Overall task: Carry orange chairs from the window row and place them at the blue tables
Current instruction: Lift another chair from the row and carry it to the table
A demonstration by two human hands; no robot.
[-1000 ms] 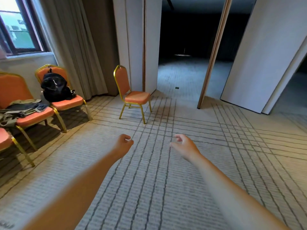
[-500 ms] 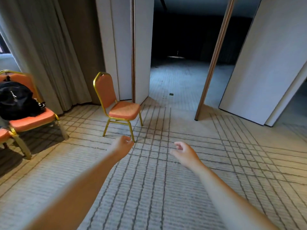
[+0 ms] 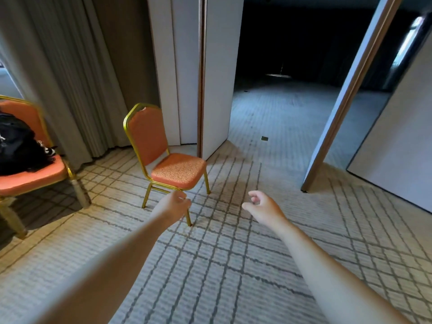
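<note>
Left hand (image 3: pixel 174 206) and right hand (image 3: pixel 263 206) reach forward, fingers loosely curled, holding nothing. The orange chair (image 3: pixel 177 170) stands just ahead, near the folding partition (image 3: pixel 215 90). Lifted carelessly, its legs could strike that panel. A second chair (image 3: pixel 35 181) at left bears a black backpack (image 3: pixel 16 148), so is not free.

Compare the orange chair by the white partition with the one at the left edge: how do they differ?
The partition chair has a bare seat; the left chair holds a black backpack. The partition chair shows whole; the left chair is cut by the frame edge. Both have orange padding and gold frames.
</note>
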